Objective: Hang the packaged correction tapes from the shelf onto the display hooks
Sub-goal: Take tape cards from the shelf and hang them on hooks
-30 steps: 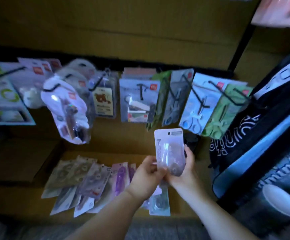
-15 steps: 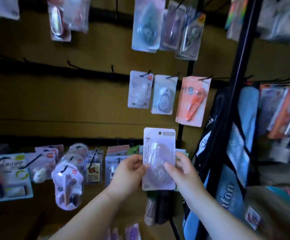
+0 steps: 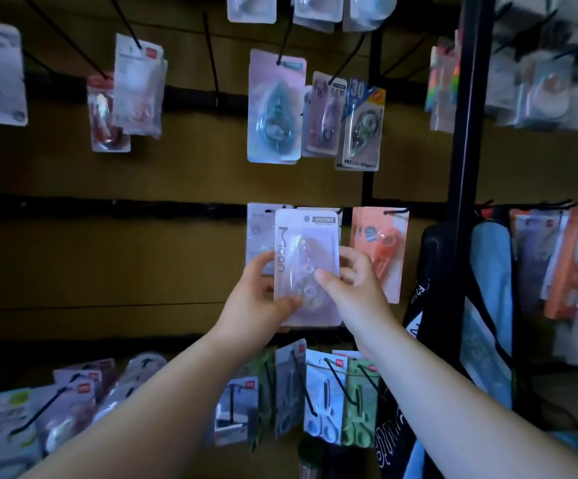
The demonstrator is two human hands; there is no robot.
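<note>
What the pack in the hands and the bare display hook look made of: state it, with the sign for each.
The held pack looks like pale printed card behind a clear plastic blister: glossy highlights, and the dispenser shows through. The bare hook is a thin, dark, straight rod, probably coated metal wire; blur leaves that open.

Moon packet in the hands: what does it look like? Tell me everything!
The Moon packet is a pale pink card with rounded corners and a clear plastic bubble over a see-through correction tape. "Moon" runs sideways down its left side; a round hang hole sits near the top. It is upright, in front of hanging packets. The left hand grips its left edge, the right hand pinches its right side.
</note>
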